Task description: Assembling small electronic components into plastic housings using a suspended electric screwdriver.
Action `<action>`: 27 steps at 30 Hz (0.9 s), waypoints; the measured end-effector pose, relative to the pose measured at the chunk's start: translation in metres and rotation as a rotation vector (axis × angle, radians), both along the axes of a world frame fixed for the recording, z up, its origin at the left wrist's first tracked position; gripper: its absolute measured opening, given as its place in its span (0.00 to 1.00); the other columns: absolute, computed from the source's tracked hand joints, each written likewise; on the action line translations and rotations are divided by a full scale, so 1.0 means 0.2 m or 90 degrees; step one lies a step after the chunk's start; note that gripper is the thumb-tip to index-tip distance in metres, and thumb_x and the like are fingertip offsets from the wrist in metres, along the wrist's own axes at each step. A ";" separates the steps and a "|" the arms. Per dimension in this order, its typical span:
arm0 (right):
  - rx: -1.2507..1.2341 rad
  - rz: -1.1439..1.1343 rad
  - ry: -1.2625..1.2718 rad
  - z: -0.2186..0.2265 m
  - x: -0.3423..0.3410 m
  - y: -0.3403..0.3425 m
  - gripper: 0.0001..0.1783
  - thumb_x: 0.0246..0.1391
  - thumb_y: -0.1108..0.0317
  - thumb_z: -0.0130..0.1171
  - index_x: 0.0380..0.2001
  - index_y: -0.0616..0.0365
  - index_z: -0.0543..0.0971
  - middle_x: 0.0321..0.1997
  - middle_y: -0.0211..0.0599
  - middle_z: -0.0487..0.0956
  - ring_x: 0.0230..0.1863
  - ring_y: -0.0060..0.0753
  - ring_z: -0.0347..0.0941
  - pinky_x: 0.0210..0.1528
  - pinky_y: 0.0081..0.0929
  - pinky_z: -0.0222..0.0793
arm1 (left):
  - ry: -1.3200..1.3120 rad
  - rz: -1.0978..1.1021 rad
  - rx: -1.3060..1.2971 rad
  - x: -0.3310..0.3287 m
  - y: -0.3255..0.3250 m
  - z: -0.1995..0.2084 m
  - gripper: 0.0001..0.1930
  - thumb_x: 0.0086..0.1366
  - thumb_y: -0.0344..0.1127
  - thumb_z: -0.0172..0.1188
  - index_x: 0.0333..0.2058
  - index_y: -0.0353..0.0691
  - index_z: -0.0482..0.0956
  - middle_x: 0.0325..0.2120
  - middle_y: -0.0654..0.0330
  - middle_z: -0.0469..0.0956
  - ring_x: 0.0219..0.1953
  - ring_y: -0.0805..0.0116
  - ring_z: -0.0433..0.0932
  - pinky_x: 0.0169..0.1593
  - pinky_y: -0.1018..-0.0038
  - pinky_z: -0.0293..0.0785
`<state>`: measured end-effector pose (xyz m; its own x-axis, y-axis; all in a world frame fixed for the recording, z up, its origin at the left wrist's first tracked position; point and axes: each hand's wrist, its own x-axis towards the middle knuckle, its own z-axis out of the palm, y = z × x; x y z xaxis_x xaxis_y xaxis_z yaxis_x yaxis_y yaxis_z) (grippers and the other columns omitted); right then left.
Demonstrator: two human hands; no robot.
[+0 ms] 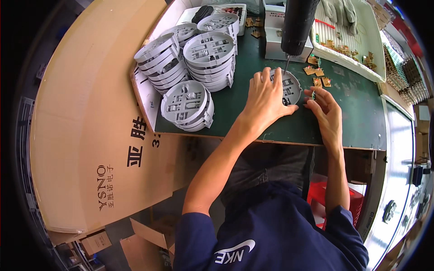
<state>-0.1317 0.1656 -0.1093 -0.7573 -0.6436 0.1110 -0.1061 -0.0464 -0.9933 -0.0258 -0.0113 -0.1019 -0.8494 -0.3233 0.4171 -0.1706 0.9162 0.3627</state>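
A round grey plastic housing (291, 88) with moulded slots lies on the green tabletop in front of me. My left hand (266, 98) grips it from the left, fingers over the far edge and thumb at the near edge, covering part of it. Above it hangs a black electric screwdriver (298, 27), its thin bit reaching down beside my left fingertips; I cannot tell whether the bit touches the housing. Just right of the housing, my right hand (327, 110) pinches a small green circuit board (313, 95) between thumb and fingers.
Stacks of similar grey housings (210, 49) stand at the left. Several small brown circuit boards (319, 72) lie beyond my right hand. A white tray (377, 74) holds gloves and more boards. Behind the screwdriver is a white box (273, 47); a large cardboard sheet (86, 113) borders the table's left.
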 end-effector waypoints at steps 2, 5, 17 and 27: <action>0.053 0.000 0.095 0.02 0.00 0.01 0.21 0.64 0.76 0.62 0.60 0.63 0.76 0.54 0.37 0.81 0.53 0.23 0.76 0.58 0.21 0.72 | 0.005 -0.034 0.045 0.07 0.01 0.01 0.54 0.45 0.50 0.81 0.65 0.25 0.64 0.56 0.37 0.70 0.56 0.42 0.71 0.62 0.54 0.68; 0.097 -0.031 0.084 0.00 -0.03 0.05 0.21 0.63 0.76 0.63 0.59 0.63 0.78 0.54 0.37 0.81 0.53 0.21 0.76 0.60 0.20 0.70 | 0.015 -0.103 0.241 0.23 0.05 0.09 0.54 0.49 0.49 0.80 0.69 0.31 0.61 0.64 0.42 0.68 0.65 0.46 0.68 0.69 0.56 0.64; -0.003 -0.003 -0.011 -0.01 -0.03 0.03 0.20 0.62 0.72 0.67 0.56 0.65 0.79 0.51 0.33 0.83 0.53 0.23 0.78 0.60 0.24 0.73 | 0.406 -0.501 1.433 0.37 0.01 0.03 0.50 0.67 0.74 0.46 0.73 0.38 0.57 0.67 0.25 0.58 0.60 0.33 0.74 0.59 0.51 0.78; -0.013 0.011 -0.036 0.00 -0.01 0.03 0.21 0.63 0.70 0.67 0.57 0.65 0.79 0.47 0.27 0.83 0.48 0.17 0.77 0.56 0.20 0.73 | 0.379 -0.461 1.456 0.35 0.01 0.01 0.53 0.65 0.79 0.44 0.72 0.39 0.59 0.67 0.27 0.59 0.55 0.37 0.76 0.55 0.55 0.79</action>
